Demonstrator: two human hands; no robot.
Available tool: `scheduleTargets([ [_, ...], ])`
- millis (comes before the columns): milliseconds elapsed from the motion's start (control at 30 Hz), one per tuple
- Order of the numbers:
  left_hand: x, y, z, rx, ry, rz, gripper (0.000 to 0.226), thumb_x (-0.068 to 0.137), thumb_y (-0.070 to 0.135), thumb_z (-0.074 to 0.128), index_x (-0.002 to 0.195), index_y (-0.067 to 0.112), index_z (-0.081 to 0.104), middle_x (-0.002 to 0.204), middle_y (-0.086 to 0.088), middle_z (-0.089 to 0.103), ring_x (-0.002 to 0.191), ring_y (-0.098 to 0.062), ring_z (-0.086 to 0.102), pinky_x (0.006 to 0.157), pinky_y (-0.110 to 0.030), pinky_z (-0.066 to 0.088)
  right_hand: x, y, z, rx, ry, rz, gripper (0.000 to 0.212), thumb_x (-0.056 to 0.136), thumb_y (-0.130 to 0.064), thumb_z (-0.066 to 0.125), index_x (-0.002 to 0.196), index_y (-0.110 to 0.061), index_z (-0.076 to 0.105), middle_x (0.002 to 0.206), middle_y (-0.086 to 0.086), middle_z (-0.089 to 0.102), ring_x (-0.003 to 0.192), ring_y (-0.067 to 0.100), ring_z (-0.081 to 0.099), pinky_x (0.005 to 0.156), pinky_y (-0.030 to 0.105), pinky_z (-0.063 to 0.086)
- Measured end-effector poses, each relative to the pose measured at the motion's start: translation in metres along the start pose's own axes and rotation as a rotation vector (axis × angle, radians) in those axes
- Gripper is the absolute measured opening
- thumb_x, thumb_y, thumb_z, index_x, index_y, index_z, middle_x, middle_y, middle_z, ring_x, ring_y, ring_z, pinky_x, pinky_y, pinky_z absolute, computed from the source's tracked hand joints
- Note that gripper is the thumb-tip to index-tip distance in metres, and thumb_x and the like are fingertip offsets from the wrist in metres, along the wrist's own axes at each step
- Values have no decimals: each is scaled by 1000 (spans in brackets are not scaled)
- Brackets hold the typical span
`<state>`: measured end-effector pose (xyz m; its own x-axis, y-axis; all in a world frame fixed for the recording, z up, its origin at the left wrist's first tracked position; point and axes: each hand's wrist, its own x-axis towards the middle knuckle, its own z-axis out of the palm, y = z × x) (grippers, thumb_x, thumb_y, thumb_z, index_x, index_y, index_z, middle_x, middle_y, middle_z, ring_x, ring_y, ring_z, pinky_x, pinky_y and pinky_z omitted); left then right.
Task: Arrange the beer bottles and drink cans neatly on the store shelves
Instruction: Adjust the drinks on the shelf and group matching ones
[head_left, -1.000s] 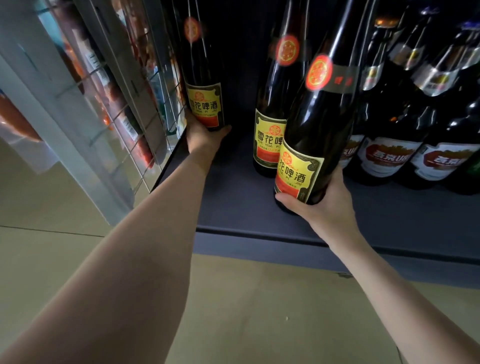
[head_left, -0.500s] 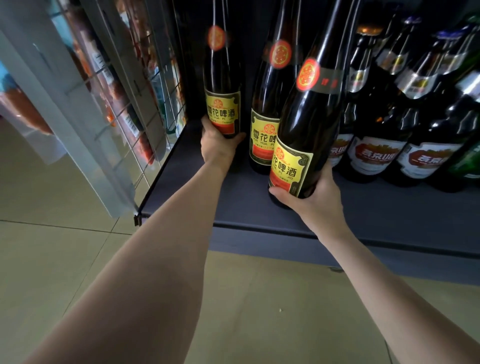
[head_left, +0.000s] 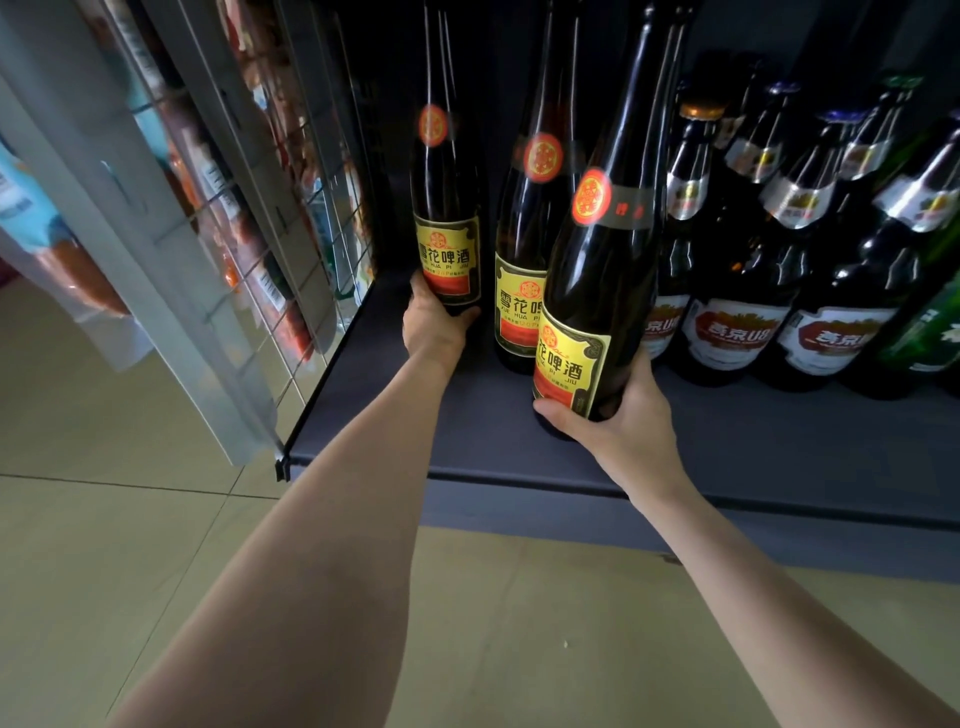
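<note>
Head view: the left hand (head_left: 434, 325) grips the base of a dark beer bottle (head_left: 447, 208) with a yellow label, fingers curled round it, standing it upright near the shelf's (head_left: 727, 441) left end beside the wire side panel (head_left: 291, 218). The right hand (head_left: 621, 415) wraps the foot of a second yellow-label bottle (head_left: 597, 291), tilted towards the camera at the shelf front, probably to set it in line. A third matching bottle (head_left: 524, 249) stands between them. Red-label brown bottles (head_left: 737, 260) fill the row to the right.
</note>
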<state>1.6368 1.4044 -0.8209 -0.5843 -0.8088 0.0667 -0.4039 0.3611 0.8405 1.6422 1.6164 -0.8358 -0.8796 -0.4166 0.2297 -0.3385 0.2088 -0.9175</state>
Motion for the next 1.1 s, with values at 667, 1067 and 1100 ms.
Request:
scheduleTargets([
  [667,-66,-34,-47,89,-16,195,59,89,14,60,140,5,30,130,-10,55,122,-23,51,97,-26,36,-24,-8,3,-234,205,-38,69,65,-32,83,118,-3,50,115,8,52,100,7,44,78,9,32],
  [1067,-91,-51,-84,103,-216,213,67,90,9,55,146,20,20,140,-2,47,130,-18,42,89,-8,26,-28,-36,30,-244,-31,-68,67,63,-36,84,119,-12,56,114,3,62,104,18,59,88,38,51],
  [1100,-91,-52,-85,97,-209,213,67,90,8,54,146,20,21,139,-3,48,130,-18,43,90,-9,26,-26,-40,40,-243,-46,-85,66,63,-36,84,118,-11,56,114,3,62,104,18,59,88,38,51],
])
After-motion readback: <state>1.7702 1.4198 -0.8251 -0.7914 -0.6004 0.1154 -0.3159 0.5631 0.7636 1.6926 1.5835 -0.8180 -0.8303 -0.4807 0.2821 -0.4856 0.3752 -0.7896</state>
